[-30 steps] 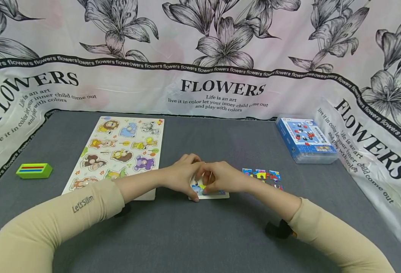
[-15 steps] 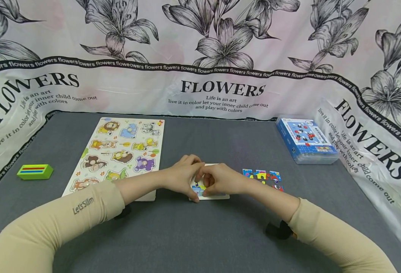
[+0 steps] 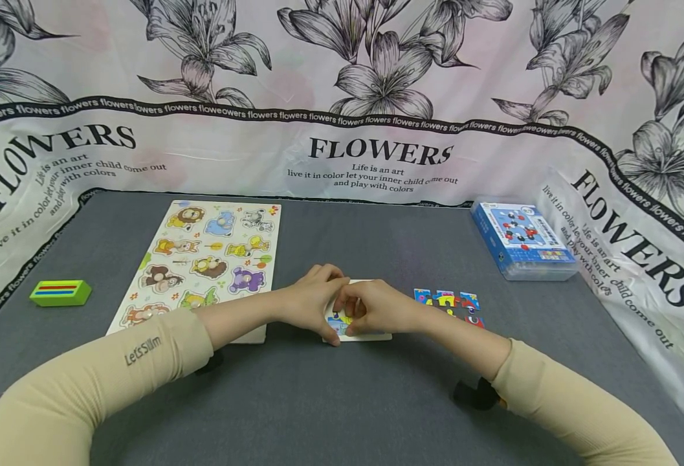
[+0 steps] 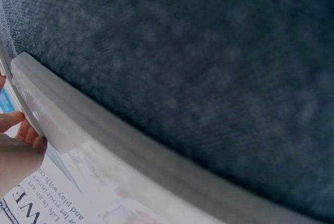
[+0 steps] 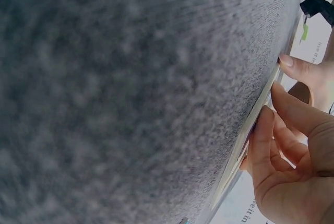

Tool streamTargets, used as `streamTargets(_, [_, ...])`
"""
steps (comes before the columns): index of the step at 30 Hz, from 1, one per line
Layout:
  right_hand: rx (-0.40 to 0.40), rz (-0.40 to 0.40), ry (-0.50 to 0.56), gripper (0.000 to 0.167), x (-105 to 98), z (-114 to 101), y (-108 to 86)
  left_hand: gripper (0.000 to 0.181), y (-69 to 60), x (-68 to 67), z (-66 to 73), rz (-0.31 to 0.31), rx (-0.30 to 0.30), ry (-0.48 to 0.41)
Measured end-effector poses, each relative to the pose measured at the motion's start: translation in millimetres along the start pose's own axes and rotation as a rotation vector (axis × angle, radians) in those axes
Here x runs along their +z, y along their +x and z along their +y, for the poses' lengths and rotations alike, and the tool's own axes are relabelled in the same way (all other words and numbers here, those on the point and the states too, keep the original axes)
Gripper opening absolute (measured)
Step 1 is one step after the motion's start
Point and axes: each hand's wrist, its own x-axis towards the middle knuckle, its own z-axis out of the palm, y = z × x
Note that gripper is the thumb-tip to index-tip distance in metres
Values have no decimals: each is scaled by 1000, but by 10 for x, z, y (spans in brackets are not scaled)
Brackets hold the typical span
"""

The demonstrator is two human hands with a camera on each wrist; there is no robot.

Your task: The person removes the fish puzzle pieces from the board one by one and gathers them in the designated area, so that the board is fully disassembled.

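Observation:
My left hand (image 3: pixel 312 301) holds a small white-edged puzzle board (image 3: pixel 376 336), its thumb along the near left edge. The right hand (image 3: pixel 382 304) bends over the same board, thumb and index finger pinching a blue and yellow puzzle piece (image 3: pixel 337 322) low on it. In the right wrist view the right hand's fingertips (image 5: pixel 273 89) touch the board, seen edge-on, and the left thumb (image 5: pixel 289 62) presses its far end. The hands cover most of the board's picture. A hand (image 4: pixel 18 156) shows at the edge of the left wrist view.
Several loose puzzle pieces (image 3: pixel 446 299) lie right of the board. A large animal puzzle (image 3: pixel 219 226) lies under the left forearm. A green block (image 3: pixel 60 293) is far left. A blue box (image 3: pixel 522 239) stands at back right, before the floral cloth (image 3: pixel 376 152).
Between one second and half a second ago the right hand settles slightly, showing more of the board's far edge. Both hands then stay still on the board.

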Motion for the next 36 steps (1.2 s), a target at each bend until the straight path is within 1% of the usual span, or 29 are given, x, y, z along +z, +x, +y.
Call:
streamTargets(6, [7,2,-11,31,0,-10,5,100,-3,2,4,1,9,-5])
streamTargets(11, [14,3,-8,34,8,-19,10,94,-4,0,4,3,12,-13])
streamTargets(17, [4,16,-1,35,10,-41,6,92,-1,6,-2,7,14,-14])
streamTargets(25, [16,42,19,37,8,-71,13,86,5,-12,8,8,8,-20])
streamTargets(28, [14,61,30,33,7,-71,16,84,4,-13,13,6,9,-25])
streamTargets(31, [16,75,71,23,5,-64,16,82,4,-8,9,5,9,-27])
streamTargets(33, [22,75,108,18,5,-55,16,81,3,-5,9,2,9,-27])
streamTargets(36, [36,63,153,14,0,-41,14,82,-1,0,8,1,9,-22])
